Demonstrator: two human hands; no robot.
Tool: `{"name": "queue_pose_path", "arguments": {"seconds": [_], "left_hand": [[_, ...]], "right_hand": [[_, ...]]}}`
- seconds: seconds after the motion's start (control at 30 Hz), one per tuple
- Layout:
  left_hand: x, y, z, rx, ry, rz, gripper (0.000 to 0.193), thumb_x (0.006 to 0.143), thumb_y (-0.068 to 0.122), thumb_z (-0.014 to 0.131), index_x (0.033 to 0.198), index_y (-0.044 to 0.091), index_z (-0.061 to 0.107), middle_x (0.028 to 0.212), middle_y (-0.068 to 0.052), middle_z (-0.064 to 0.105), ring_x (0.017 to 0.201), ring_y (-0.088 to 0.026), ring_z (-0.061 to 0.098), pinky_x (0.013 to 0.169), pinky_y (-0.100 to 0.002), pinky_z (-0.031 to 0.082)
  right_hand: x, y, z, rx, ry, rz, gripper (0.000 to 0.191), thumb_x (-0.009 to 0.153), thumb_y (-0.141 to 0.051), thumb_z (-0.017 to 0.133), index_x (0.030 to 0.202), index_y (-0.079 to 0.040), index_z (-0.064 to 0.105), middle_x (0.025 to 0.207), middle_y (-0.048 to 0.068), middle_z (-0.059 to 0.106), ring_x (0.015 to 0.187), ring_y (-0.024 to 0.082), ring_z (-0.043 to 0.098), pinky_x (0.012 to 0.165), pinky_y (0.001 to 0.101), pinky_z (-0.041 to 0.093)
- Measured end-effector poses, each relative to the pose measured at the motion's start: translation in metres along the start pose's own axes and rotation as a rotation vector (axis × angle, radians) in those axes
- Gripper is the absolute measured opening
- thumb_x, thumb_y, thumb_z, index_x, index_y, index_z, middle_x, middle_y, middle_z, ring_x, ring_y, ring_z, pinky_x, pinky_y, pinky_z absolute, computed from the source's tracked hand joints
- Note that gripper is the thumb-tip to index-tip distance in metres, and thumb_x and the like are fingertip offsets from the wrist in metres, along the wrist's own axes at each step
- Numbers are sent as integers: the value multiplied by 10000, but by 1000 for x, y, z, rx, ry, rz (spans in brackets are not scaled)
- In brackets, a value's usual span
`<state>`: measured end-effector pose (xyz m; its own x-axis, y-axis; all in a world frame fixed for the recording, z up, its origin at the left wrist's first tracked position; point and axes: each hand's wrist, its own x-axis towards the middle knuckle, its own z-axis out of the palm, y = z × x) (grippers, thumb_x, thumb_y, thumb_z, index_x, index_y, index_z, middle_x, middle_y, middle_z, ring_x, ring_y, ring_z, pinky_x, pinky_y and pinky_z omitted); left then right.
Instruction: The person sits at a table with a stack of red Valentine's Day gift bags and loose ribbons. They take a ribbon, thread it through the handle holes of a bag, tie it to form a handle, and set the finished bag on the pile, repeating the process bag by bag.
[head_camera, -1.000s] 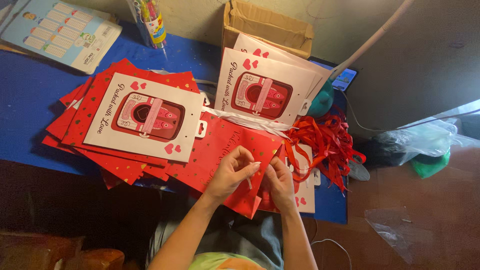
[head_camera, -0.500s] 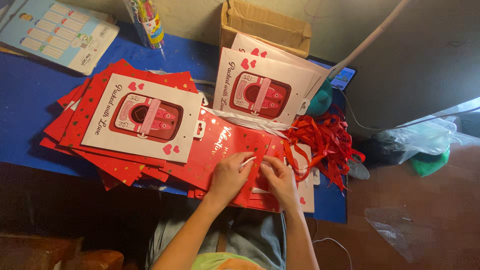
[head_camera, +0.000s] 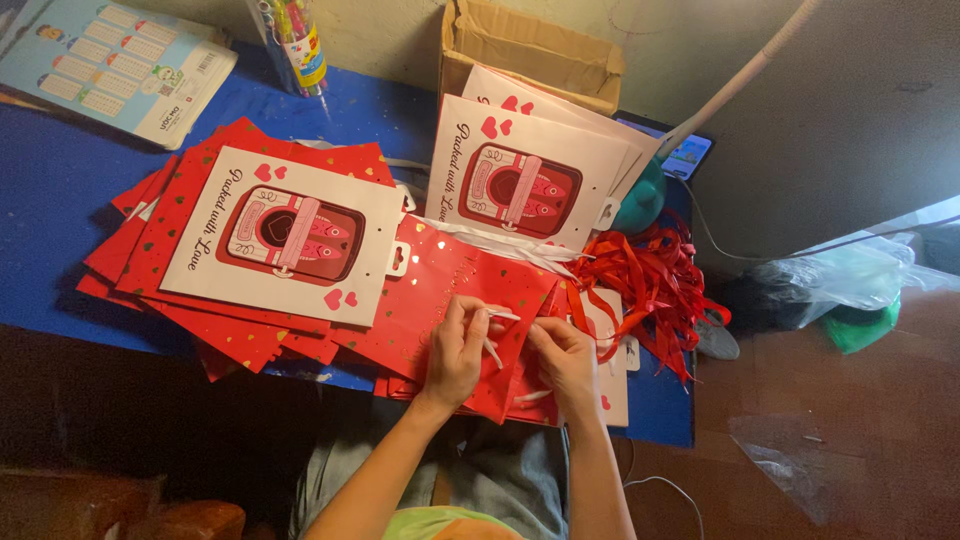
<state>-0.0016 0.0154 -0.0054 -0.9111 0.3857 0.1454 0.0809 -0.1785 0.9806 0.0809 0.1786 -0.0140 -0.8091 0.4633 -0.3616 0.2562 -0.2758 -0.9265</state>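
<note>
Both hands are seen shifted slightly since half a second ago: the left hand (head_camera: 455, 350) is now raised a little on the red bag (head_camera: 450, 310), fingers pinched on a white ribbon strip (head_camera: 497, 316); earlier it lay flatter. The right hand (head_camera: 562, 358) is kept at the bag's edge, fingers curled narrow on what looks like the same strip's end; exact hold cannot be told.

Progress, as judged: the red bag is lying flat at 6 o'clock on the blue table (head_camera: 60, 200), handle ribbon apparently being threaded, not finished. A fanned stack of flat red bags (head_camera: 190, 200) is spread at 9 o'clock, topped by a white card-faced bag with a red cassette-like picture and hearts (head_camera: 285, 235). A second white pile of the same kind (head_camera: 520, 180) is leaned at 12 o'clock against a brown cardboard box (head_camera: 530, 50). Loose red ribbons (head_camera: 650, 290) are heaped at 3 o'clock, so much appears left.

A pale blue chart sheet with rows of small boxes (head_camera: 110, 65) is placed at 10 o'clock; a clear tube of coloured pens (head_camera: 295, 40) is stood at 11 o'clock.
</note>
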Motion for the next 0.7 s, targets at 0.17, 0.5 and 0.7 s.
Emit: {"name": "queue_pose_path", "arguments": {"seconds": [0.17,0.5,0.7], "left_hand": [[3,4,7,-111,-54,-151,238,1005,194,590,1184,36,578,1029,-105,737,814,-147,702,573,-284,580],[9,4,7,300,-81,-58,169,984,198,677,1034,36,693,934,-95,739,676,-192,745,586,-270,557],[13,2,4,-10,40,-109,188,1044,231,564,1057,43,574,922,-49,764,757,-136,750,645,-248,604]], "right_hand": [[0,7,3,78,21,-10,134,972,-170,676,990,-49,730,650,-93,585,445,-9,366,388,199,232],[2,6,4,39,-15,2,144,973,-168,669,1022,-58,747,677,-72,604,431,-3,389,371,199,242],[-1,2,9,-50,-19,-61,177,989,-173,652,1019,-28,748,652,-38,629,425,26,448,375,214,301]]}}
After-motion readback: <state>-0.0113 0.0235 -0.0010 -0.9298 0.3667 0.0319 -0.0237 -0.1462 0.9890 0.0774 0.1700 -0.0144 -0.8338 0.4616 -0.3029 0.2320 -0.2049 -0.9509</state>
